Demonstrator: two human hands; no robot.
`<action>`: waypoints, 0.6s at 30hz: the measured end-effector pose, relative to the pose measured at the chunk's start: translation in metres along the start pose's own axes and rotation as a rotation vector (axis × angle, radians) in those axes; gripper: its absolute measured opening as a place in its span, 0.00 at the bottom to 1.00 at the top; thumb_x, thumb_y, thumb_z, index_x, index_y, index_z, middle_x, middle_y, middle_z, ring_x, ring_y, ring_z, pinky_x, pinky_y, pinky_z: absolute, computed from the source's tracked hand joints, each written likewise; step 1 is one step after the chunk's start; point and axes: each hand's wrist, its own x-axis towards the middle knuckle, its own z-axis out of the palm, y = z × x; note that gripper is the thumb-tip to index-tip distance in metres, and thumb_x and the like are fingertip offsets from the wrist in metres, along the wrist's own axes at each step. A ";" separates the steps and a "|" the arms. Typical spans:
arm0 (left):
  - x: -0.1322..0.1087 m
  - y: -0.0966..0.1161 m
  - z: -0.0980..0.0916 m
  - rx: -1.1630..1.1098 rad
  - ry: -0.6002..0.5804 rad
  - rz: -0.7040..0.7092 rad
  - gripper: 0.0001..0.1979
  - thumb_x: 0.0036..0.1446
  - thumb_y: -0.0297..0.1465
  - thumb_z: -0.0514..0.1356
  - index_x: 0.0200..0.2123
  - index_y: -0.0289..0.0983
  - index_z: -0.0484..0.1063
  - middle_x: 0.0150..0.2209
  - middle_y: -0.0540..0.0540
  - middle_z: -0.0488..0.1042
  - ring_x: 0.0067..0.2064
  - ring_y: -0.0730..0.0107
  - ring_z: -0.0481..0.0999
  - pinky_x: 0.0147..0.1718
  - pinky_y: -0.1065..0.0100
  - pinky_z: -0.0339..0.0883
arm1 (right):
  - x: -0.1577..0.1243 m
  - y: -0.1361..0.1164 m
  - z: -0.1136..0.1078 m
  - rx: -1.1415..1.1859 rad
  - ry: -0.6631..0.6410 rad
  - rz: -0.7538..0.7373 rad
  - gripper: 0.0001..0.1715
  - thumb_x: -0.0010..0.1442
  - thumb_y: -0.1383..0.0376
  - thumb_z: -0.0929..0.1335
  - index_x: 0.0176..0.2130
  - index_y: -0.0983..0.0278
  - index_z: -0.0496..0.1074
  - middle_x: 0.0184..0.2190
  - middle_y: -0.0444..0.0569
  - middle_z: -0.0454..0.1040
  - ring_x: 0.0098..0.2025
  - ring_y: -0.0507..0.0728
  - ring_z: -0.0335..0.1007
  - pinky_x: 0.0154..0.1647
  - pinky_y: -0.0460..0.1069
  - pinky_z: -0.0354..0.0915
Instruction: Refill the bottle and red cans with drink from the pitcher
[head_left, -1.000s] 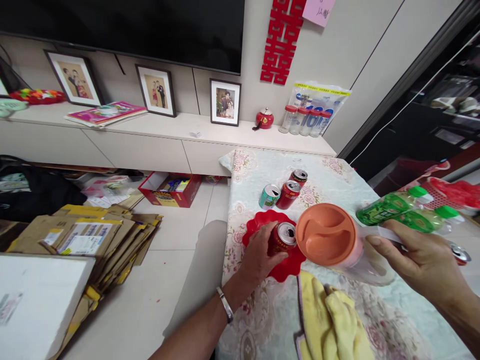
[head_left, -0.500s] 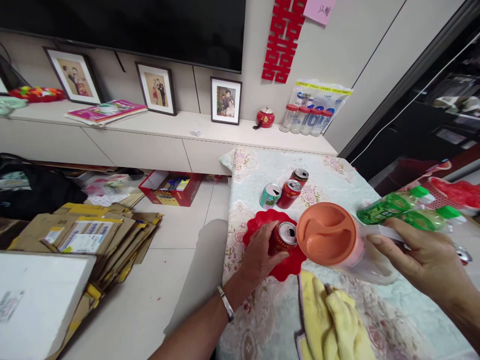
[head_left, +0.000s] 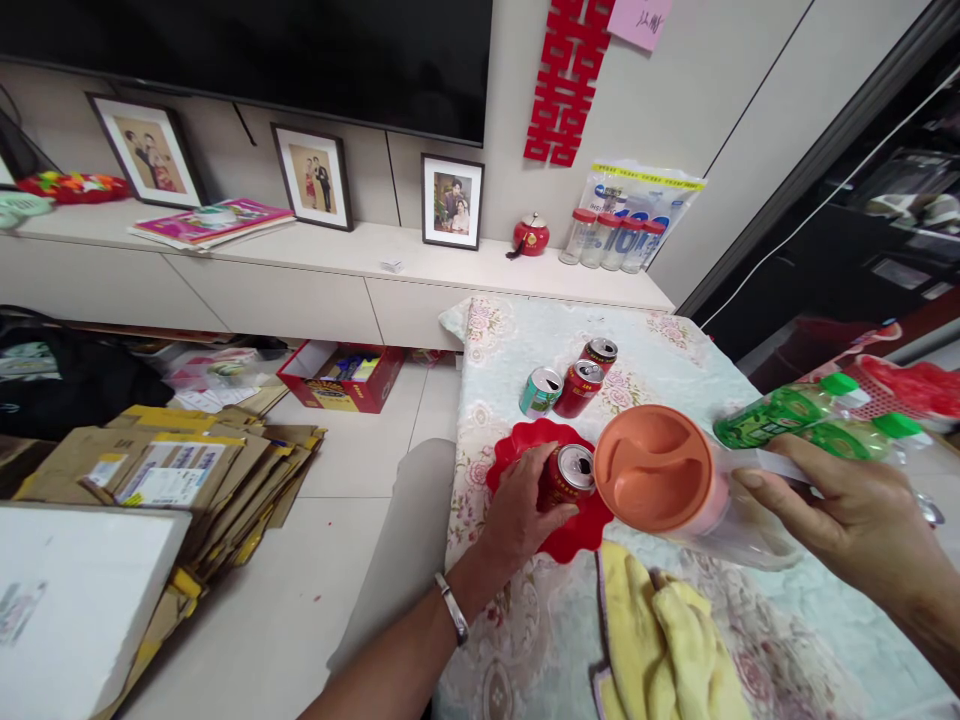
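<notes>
My left hand (head_left: 521, 500) is wrapped round a dark red drink can (head_left: 571, 470), its top open, above a red scalloped plate (head_left: 559, 542). In my right hand (head_left: 840, 510) is the handle of a clear plastic pitcher (head_left: 739, 510) with an orange lid (head_left: 654, 468). The pitcher is tilted, its lid right beside the can's top; whether liquid is flowing I cannot tell. Behind the plate stand a green can (head_left: 541, 393), a red can (head_left: 579, 390) and another dark red can (head_left: 602, 352). A yellow cloth (head_left: 667, 640) lies crumpled in front.
Green-capped bottles (head_left: 780, 410) lie at the right near a pink basket (head_left: 885, 375). A floral tablecloth (head_left: 525, 640) covers the table. Flattened cardboard (head_left: 247, 480) and a white box (head_left: 82, 600) are on the left. Beyond the table runs a cabinet (head_left: 300, 285) with photo frames and jars.
Almost nothing differs. Both hands keep their grips, and the can and pitcher stay in nearly the same place.
</notes>
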 end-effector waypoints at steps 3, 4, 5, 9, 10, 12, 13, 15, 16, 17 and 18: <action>0.000 0.000 0.000 -0.007 0.006 0.008 0.39 0.54 0.29 0.73 0.66 0.46 0.62 0.65 0.39 0.72 0.66 0.44 0.71 0.66 0.39 0.61 | 0.000 0.001 -0.001 0.002 -0.003 0.003 0.29 0.73 0.47 0.62 0.26 0.60 0.66 0.10 0.34 0.57 0.09 0.47 0.55 0.13 0.44 0.52; 0.000 0.000 0.000 -0.007 0.007 0.011 0.39 0.54 0.29 0.73 0.66 0.46 0.62 0.65 0.39 0.72 0.66 0.44 0.71 0.66 0.39 0.61 | 0.000 0.001 -0.001 0.002 -0.004 0.002 0.29 0.73 0.46 0.62 0.26 0.60 0.66 0.10 0.34 0.57 0.09 0.48 0.55 0.13 0.44 0.52; -0.001 0.000 0.000 -0.006 0.005 0.014 0.39 0.55 0.29 0.73 0.66 0.46 0.62 0.65 0.39 0.72 0.66 0.44 0.71 0.66 0.39 0.61 | 0.000 0.001 -0.001 0.001 -0.006 0.001 0.29 0.73 0.46 0.62 0.27 0.60 0.67 0.10 0.35 0.57 0.09 0.48 0.55 0.13 0.44 0.52; 0.000 0.001 -0.001 -0.002 -0.006 0.015 0.39 0.55 0.29 0.73 0.66 0.45 0.61 0.65 0.39 0.71 0.67 0.45 0.70 0.67 0.40 0.61 | 0.000 0.002 -0.001 0.004 -0.025 0.000 0.28 0.73 0.47 0.62 0.29 0.61 0.69 0.12 0.35 0.58 0.10 0.48 0.56 0.13 0.44 0.53; 0.000 0.001 -0.001 0.002 -0.009 0.013 0.39 0.54 0.28 0.73 0.66 0.44 0.61 0.65 0.38 0.71 0.67 0.45 0.70 0.67 0.40 0.61 | 0.000 0.002 -0.001 0.005 -0.031 0.001 0.28 0.73 0.47 0.62 0.29 0.61 0.69 0.12 0.34 0.57 0.10 0.48 0.56 0.13 0.44 0.53; 0.000 0.001 -0.001 0.011 -0.011 0.011 0.40 0.54 0.28 0.73 0.66 0.44 0.62 0.65 0.38 0.72 0.66 0.45 0.71 0.66 0.40 0.61 | 0.000 0.003 -0.001 -0.001 -0.038 0.003 0.28 0.73 0.47 0.62 0.29 0.61 0.69 0.12 0.34 0.56 0.10 0.48 0.55 0.13 0.44 0.53; 0.000 0.001 -0.001 0.015 -0.009 0.012 0.40 0.53 0.28 0.73 0.66 0.44 0.62 0.64 0.38 0.72 0.66 0.45 0.71 0.66 0.40 0.62 | 0.000 0.003 -0.001 -0.003 -0.038 0.004 0.28 0.73 0.46 0.62 0.28 0.61 0.69 0.12 0.34 0.56 0.10 0.48 0.55 0.13 0.44 0.53; 0.000 0.001 -0.001 0.018 -0.002 0.019 0.40 0.54 0.28 0.73 0.66 0.45 0.61 0.64 0.39 0.72 0.66 0.45 0.71 0.66 0.40 0.62 | -0.001 0.004 -0.002 -0.006 -0.037 0.006 0.28 0.72 0.46 0.62 0.28 0.60 0.68 0.12 0.34 0.55 0.10 0.48 0.55 0.13 0.44 0.53; 0.000 0.001 0.000 0.016 0.002 0.022 0.40 0.54 0.28 0.73 0.66 0.45 0.61 0.65 0.39 0.72 0.66 0.45 0.71 0.66 0.40 0.62 | -0.001 0.004 -0.001 -0.006 -0.039 0.007 0.29 0.72 0.46 0.62 0.27 0.60 0.68 0.12 0.34 0.55 0.10 0.48 0.55 0.13 0.44 0.53; -0.001 0.001 0.000 0.014 0.003 0.026 0.40 0.54 0.28 0.73 0.66 0.45 0.61 0.65 0.39 0.72 0.66 0.45 0.71 0.66 0.40 0.62 | -0.001 0.005 -0.001 -0.004 -0.037 0.009 0.29 0.72 0.46 0.62 0.27 0.60 0.68 0.11 0.34 0.56 0.10 0.48 0.55 0.13 0.44 0.53; -0.001 0.000 0.000 0.014 0.005 0.026 0.40 0.55 0.28 0.73 0.67 0.46 0.61 0.65 0.39 0.72 0.66 0.45 0.71 0.66 0.40 0.62 | -0.001 0.005 -0.001 -0.003 -0.036 0.011 0.28 0.72 0.46 0.63 0.27 0.60 0.68 0.11 0.34 0.56 0.10 0.48 0.55 0.13 0.44 0.53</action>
